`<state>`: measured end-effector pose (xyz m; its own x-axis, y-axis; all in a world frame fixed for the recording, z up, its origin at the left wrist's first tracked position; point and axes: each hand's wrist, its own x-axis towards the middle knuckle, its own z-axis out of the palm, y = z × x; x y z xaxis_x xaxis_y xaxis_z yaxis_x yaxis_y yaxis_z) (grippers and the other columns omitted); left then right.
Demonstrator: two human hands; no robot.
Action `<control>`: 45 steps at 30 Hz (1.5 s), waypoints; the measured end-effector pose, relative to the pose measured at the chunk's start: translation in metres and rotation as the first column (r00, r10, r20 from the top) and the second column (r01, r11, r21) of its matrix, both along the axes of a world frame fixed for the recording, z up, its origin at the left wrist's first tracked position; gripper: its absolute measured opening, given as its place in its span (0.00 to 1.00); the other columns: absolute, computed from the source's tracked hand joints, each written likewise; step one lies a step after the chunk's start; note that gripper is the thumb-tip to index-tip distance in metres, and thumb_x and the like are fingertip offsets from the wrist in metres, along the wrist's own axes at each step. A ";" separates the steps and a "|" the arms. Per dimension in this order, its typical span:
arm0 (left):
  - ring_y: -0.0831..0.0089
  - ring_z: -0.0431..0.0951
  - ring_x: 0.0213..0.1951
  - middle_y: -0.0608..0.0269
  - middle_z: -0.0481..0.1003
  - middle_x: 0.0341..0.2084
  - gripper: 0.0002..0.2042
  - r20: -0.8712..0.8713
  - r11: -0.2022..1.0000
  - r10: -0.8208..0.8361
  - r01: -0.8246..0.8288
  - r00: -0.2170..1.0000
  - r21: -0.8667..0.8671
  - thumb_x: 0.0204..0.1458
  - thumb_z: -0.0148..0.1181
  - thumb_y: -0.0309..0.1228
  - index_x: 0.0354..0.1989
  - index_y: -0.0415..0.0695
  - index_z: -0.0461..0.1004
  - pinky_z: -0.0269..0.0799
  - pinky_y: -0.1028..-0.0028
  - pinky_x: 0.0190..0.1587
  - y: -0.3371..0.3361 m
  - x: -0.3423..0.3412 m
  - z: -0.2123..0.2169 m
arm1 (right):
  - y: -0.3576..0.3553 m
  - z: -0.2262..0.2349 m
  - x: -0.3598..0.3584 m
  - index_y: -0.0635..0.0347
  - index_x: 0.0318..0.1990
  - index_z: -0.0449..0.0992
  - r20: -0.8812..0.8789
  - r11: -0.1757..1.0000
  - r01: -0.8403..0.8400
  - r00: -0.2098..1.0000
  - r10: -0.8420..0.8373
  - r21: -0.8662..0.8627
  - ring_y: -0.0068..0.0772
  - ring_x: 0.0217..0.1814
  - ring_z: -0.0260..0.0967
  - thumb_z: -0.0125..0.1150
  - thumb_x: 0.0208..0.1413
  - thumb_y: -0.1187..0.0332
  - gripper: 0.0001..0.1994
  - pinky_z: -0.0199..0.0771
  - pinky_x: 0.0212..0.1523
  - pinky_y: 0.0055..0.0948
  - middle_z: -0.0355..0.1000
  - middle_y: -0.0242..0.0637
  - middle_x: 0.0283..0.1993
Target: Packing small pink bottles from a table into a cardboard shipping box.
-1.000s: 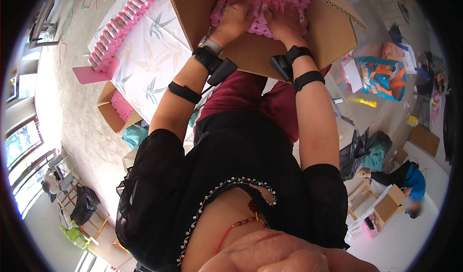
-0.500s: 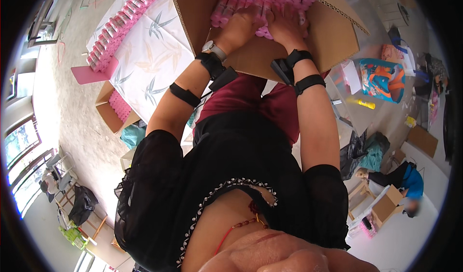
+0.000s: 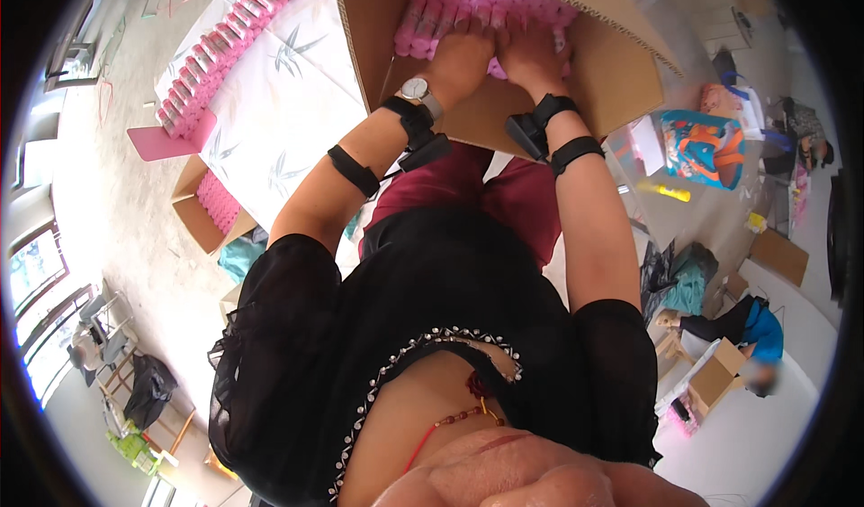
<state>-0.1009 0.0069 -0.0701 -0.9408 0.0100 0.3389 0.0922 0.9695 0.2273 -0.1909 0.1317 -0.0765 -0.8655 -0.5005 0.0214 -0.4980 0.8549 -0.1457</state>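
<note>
Pink, small, rounded pieces fill the cardboard box in tight rows, seen in the head view; their ends face up toward the camera, so they look like a bed of knobs, and the long axis of each piece cannot be made out. The rows run across the box from the left hand's side to the right hand's side. Both hands lie inside the open box, side by side and touching at the thumbs. The left hand rests flat on the pink pieces with its fingers spread forward over them; the right hand does likewise, fingers pressed down among the rows, neither closed around any one piece. To the left of the left hand, on the bench with its pale leaf-patterned cover, more pink pieces stand in a long double line running away at a slant. Further left and lower, a smaller carton holds pink items too.
</note>
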 end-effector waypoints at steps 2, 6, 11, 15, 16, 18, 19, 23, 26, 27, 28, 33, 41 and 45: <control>0.51 0.72 0.56 0.44 0.74 0.48 0.17 0.053 0.994 -0.050 0.055 0.997 -0.093 0.48 0.56 0.22 0.48 0.33 0.72 0.72 0.61 0.57 0.001 0.001 0.002 | 0.001 -0.005 0.002 0.44 0.70 0.63 0.012 0.999 0.039 0.999 -0.039 0.007 0.50 0.79 0.45 0.32 0.67 0.45 0.29 0.33 0.73 0.68 0.55 0.46 0.75; 0.51 0.72 0.57 0.43 0.73 0.50 0.19 -0.073 0.997 -0.054 0.050 0.996 -0.057 0.48 0.56 0.23 0.50 0.32 0.72 0.69 0.60 0.61 0.002 0.002 -0.007 | -0.001 -0.016 0.008 0.53 0.68 0.65 -0.169 0.993 0.112 0.980 -0.107 0.024 0.61 0.77 0.46 0.33 0.67 0.45 0.31 0.37 0.75 0.58 0.57 0.52 0.73; 0.51 0.70 0.60 0.44 0.73 0.55 0.22 -0.176 0.989 -0.079 0.056 0.981 -0.136 0.49 0.55 0.27 0.55 0.35 0.73 0.66 0.63 0.64 0.007 -0.002 -0.014 | 0.006 -0.029 -0.003 0.59 0.66 0.67 -0.264 0.995 0.082 0.960 -0.093 -0.054 0.68 0.74 0.50 0.42 0.64 0.49 0.29 0.41 0.72 0.61 0.60 0.68 0.66; 0.51 0.70 0.59 0.45 0.73 0.54 0.21 -0.183 0.996 -0.029 0.013 0.983 -0.084 0.49 0.56 0.26 0.53 0.36 0.73 0.67 0.63 0.63 0.010 -0.002 -0.020 | 0.009 -0.030 -0.001 0.60 0.63 0.69 -0.250 0.994 0.023 0.967 -0.050 -0.111 0.68 0.71 0.53 0.42 0.64 0.51 0.28 0.49 0.69 0.62 0.67 0.64 0.62; 0.52 0.70 0.59 0.46 0.74 0.52 0.20 -0.153 0.999 -0.017 0.010 0.988 -0.043 0.49 0.56 0.26 0.52 0.37 0.74 0.68 0.63 0.62 0.010 -0.003 -0.022 | 0.009 -0.029 -0.002 0.60 0.63 0.69 -0.239 0.994 0.024 0.970 -0.049 -0.106 0.68 0.71 0.53 0.42 0.64 0.51 0.28 0.49 0.69 0.62 0.67 0.64 0.62; 0.52 0.71 0.58 0.46 0.74 0.51 0.19 -0.110 1.000 -0.006 0.007 0.994 0.007 0.49 0.57 0.26 0.51 0.37 0.74 0.69 0.64 0.61 0.013 -0.006 -0.021 | 0.010 -0.025 -0.008 0.59 0.61 0.70 -0.219 0.999 0.042 0.975 -0.039 0.009 0.69 0.70 0.54 0.42 0.64 0.52 0.26 0.52 0.67 0.62 0.69 0.60 0.61; 0.53 0.71 0.57 0.47 0.75 0.50 0.19 -0.117 1.000 -0.010 0.013 0.993 0.023 0.49 0.57 0.26 0.51 0.37 0.74 0.69 0.64 0.60 0.012 -0.008 -0.020 | 0.010 -0.023 -0.009 0.59 0.61 0.70 -0.207 0.999 0.040 0.978 -0.036 0.016 0.69 0.70 0.54 0.42 0.64 0.52 0.26 0.52 0.67 0.62 0.69 0.60 0.61; 0.53 0.71 0.58 0.48 0.75 0.49 0.18 -0.170 0.994 0.010 0.008 0.985 0.106 0.48 0.57 0.25 0.50 0.38 0.75 0.70 0.64 0.59 0.014 -0.011 -0.020 | 0.010 -0.021 -0.011 0.58 0.60 0.71 -0.285 0.997 0.069 0.957 -0.053 0.046 0.63 0.67 0.60 0.43 0.64 0.52 0.25 0.55 0.66 0.60 0.71 0.55 0.61; 0.51 0.75 0.54 0.45 0.76 0.48 0.19 -0.063 0.986 0.037 -0.026 0.997 0.167 0.47 0.56 0.23 0.50 0.38 0.76 0.72 0.61 0.57 0.004 0.000 -0.020 | -0.001 -0.001 -0.009 0.58 0.55 0.74 -0.151 0.985 -0.011 0.988 0.037 0.171 0.56 0.59 0.70 0.47 0.61 0.54 0.22 0.67 0.58 0.55 0.74 0.52 0.55; 0.50 0.75 0.53 0.44 0.76 0.47 0.16 -0.012 0.976 0.036 -0.032 0.999 0.216 0.47 0.56 0.23 0.47 0.38 0.78 0.73 0.60 0.56 0.001 0.006 -0.022 | -0.014 0.014 -0.005 0.61 0.50 0.76 0.105 0.949 -0.113 0.991 0.086 0.295 0.55 0.53 0.74 0.51 0.59 0.56 0.20 0.73 0.53 0.51 0.77 0.53 0.50; 0.49 0.76 0.52 0.43 0.77 0.46 0.15 0.004 0.964 0.015 -0.016 1.000 0.267 0.47 0.56 0.23 0.44 0.38 0.80 0.74 0.59 0.54 0.015 -0.005 -0.017 | 0.015 -0.008 -0.026 0.64 0.41 0.78 -0.248 0.975 -0.179 0.946 0.207 0.132 0.57 0.44 0.77 0.57 0.56 0.61 0.15 0.77 0.45 0.48 0.78 0.55 0.43; 0.52 0.71 0.59 0.48 0.76 0.51 0.15 -0.017 0.953 0.155 -0.145 0.988 0.267 0.49 0.56 0.27 0.43 0.39 0.82 0.64 0.59 0.65 0.033 -0.013 -0.024 | 0.011 0.008 -0.023 0.70 0.50 0.75 0.165 0.938 0.078 0.986 -0.023 -0.337 0.59 0.56 0.71 0.52 0.62 0.60 0.20 0.71 0.56 0.48 0.72 0.60 0.54; 0.48 0.64 0.64 0.47 0.73 0.56 0.23 0.019 0.939 0.156 -0.154 0.988 0.308 0.44 0.63 0.33 0.49 0.35 0.80 0.51 0.49 0.71 0.025 0.000 -0.021 | -0.016 0.005 -0.029 0.65 0.65 0.68 0.184 0.892 -0.307 0.907 0.380 -0.332 0.43 0.71 0.60 0.38 0.70 0.59 0.24 0.56 0.70 0.36 0.64 0.52 0.69; 0.46 0.64 0.64 0.45 0.73 0.56 0.22 -0.020 0.925 0.155 -0.138 0.988 0.355 0.44 0.63 0.32 0.48 0.34 0.80 0.51 0.49 0.71 0.025 0.001 -0.022 | -0.015 0.008 -0.029 0.64 0.66 0.66 0.244 0.934 -0.314 0.905 0.349 -0.174 0.41 0.72 0.59 0.38 0.70 0.59 0.24 0.55 0.71 0.34 0.63 0.50 0.70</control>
<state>-0.1000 0.0319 -0.0917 -0.9056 -0.2543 0.3394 -0.0258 0.8319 0.5544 -0.2201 0.1164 -0.0682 -0.6321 -0.7679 -0.1041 -0.6765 0.6123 -0.4092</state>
